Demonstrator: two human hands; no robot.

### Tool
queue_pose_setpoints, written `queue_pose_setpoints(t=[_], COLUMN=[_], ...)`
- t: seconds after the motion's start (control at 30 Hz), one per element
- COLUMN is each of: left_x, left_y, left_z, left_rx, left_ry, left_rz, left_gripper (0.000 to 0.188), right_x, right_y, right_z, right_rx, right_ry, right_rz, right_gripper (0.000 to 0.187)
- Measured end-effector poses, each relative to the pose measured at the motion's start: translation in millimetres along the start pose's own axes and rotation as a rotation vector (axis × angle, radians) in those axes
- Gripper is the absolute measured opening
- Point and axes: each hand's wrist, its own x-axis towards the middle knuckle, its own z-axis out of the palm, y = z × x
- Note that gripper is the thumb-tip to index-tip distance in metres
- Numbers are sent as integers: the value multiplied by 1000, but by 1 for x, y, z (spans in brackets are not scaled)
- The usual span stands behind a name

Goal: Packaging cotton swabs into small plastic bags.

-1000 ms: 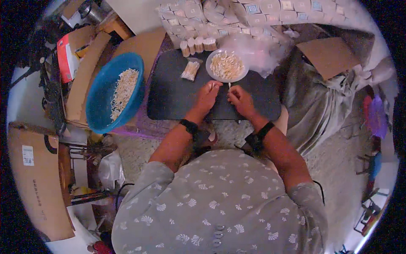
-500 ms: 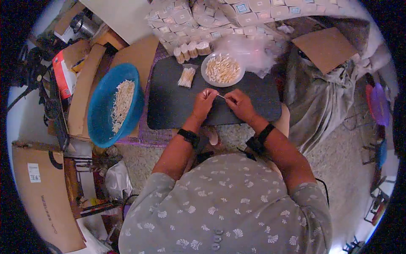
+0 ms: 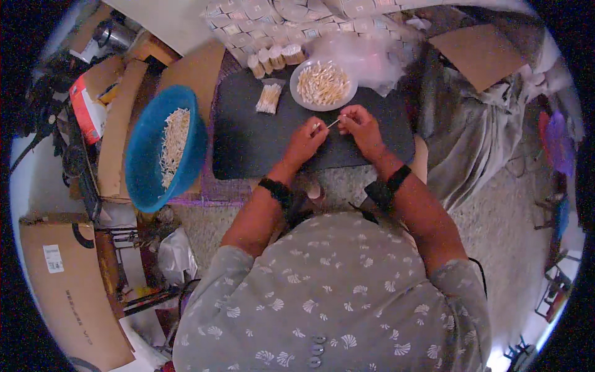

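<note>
In front of the white bowl, a thin cotton swab (image 3: 333, 123) spans the small gap between my two hands. My left hand (image 3: 307, 139) is closed, its thumb and fingers pinching the lower left end. At the upper right end, the fingers of my right hand (image 3: 362, 129) are pinched together on the swab. A little white shows at my left fingertips; I cannot make out whether it is the swab's tip. The white bowl (image 3: 303, 103) is heaped with cotton swabs (image 3: 323, 84). Left of it lies a small clear bag of swabs (image 3: 269, 98).
Several packed bundles of swabs (image 3: 276, 58) stand at the back of the dark table (image 3: 248, 146). A blue basin (image 3: 140, 158) with loose white sticks (image 3: 175, 146) leans at the left, beside cardboard (image 3: 121, 130). Clear plastic (image 3: 387, 62) lies behind the bowl, grey cloth (image 3: 477, 146) to the right.
The swab between my hands has tilted, its right end now higher than its left. My right hand has risen relative to my left. The whole view has shifted slightly.
</note>
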Motion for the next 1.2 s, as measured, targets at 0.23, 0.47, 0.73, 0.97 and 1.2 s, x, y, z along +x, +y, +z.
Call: queue_pose_setpoints(t=[0.23,0.47,0.73,0.97,1.2], left_x=[4,8,8,11,19], left_y=[7,2,3,-19,7], left_z=[-2,-9,-12,-10,-21], left_rx=[97,13,-57,-183,177], left_ry=[-87,-209,-291,-23,93], left_rz=[30,50,-64,-22,155], left_gripper=[19,28,30,24,21], right_x=[0,2,-1,-29,-87], right_y=[-6,0,-2,-97,-271], right_z=[-3,-2,11,35,60], right_rx=[38,-4,-435,-611,-678], right_ry=[-65,-166,-110,-217,-709], right_rz=[49,8,-235,-480,-897], right_gripper=[12,10,17,19,18])
